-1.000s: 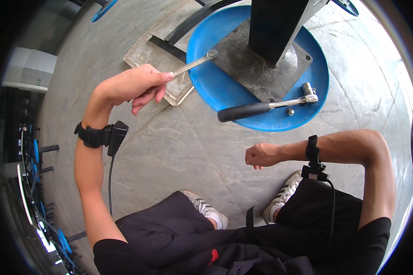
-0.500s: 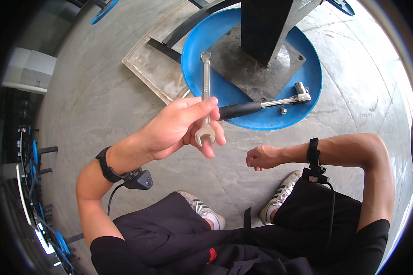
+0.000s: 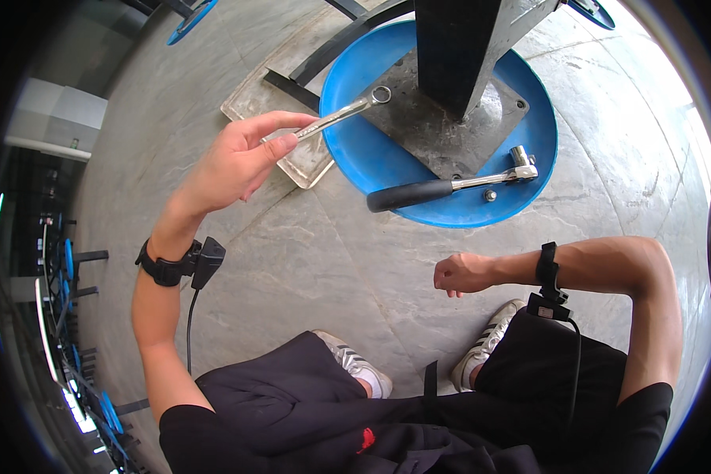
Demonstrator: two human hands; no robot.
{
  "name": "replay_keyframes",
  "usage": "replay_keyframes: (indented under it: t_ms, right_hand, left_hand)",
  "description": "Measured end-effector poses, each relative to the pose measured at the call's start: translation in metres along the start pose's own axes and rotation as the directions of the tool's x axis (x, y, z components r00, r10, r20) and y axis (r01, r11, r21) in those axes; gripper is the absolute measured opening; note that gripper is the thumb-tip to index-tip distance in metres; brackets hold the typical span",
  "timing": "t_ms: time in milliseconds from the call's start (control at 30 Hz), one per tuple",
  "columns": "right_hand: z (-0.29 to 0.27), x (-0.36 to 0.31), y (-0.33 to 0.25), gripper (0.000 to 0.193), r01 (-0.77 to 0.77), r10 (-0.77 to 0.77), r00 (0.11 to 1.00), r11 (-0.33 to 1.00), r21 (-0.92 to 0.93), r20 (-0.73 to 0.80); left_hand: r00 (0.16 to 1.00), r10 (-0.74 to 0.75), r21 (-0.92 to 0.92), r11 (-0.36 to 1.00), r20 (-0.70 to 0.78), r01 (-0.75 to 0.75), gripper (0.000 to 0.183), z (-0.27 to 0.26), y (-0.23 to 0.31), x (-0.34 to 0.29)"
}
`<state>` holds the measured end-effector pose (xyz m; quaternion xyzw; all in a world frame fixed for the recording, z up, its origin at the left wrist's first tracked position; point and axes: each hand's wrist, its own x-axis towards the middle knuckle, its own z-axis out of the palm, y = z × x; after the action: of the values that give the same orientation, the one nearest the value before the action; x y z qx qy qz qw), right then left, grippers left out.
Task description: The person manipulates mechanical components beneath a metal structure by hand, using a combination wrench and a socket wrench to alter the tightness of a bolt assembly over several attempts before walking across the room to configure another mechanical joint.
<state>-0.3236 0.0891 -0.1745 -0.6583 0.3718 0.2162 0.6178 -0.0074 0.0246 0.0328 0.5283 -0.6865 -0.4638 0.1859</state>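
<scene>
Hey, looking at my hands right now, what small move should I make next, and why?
Perhaps reach your right hand toward the small metal fastener on the blue dish: that hand is loosely curled, with nothing visible in it, and is the nearer one, while your left hand grips the wrench.

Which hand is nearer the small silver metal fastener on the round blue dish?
Right. The right hand is on the near side of the fastener, outside the dish; the left hand is farther off, left of the dish, holding a silver metal wrench.
</scene>
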Motion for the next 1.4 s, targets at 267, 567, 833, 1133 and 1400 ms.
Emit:
replay_keyframes:
  t_ms: [267, 567, 833, 1133, 1400]
  right_hand:
    - [0.002, 0.009, 0.002, 0.032, 0.033, -0.033, 0.999, 0.999, 0.014, 0.012]
    - [0.000, 0.011, -0.001, 0.033, 0.023, -0.024, 0.999, 1.000, 0.018, 0.025]
    - [-0.001, 0.011, 0.001, 0.033, 0.023, -0.024, 0.999, 1.000, 0.011, 0.021]
    - [-0.001, 0.011, -0.009, 0.033, 0.025, -0.025, 0.999, 1.000, -0.003, 0.021]
    - [-0.003, 0.013, 0.000, 0.032, 0.002, -0.002, 1.000, 1.000, 0.012, 0.014]
  left_hand:
    - [0.992, -0.110, -0.036, 0.993, 0.064, 0.113, 0.037, -0.027, -0.026, 0.012]
    - [0.963, -0.244, -0.029, 0.968, 0.118, 0.249, 0.040, -0.030, -0.030, 0.012]
    - [0.826, -0.389, -0.137, 0.869, 0.408, 0.476, 0.035, 0.039, 0.003, -0.004]
    - [0.918, -0.244, -0.784, 0.479, 0.313, 0.395, 0.028, 0.084, 0.032, -0.014]
    - [0.990, -0.003, -0.518, 0.852, 0.144, 0.078, 0.041, 0.051, 0.030, -0.044]
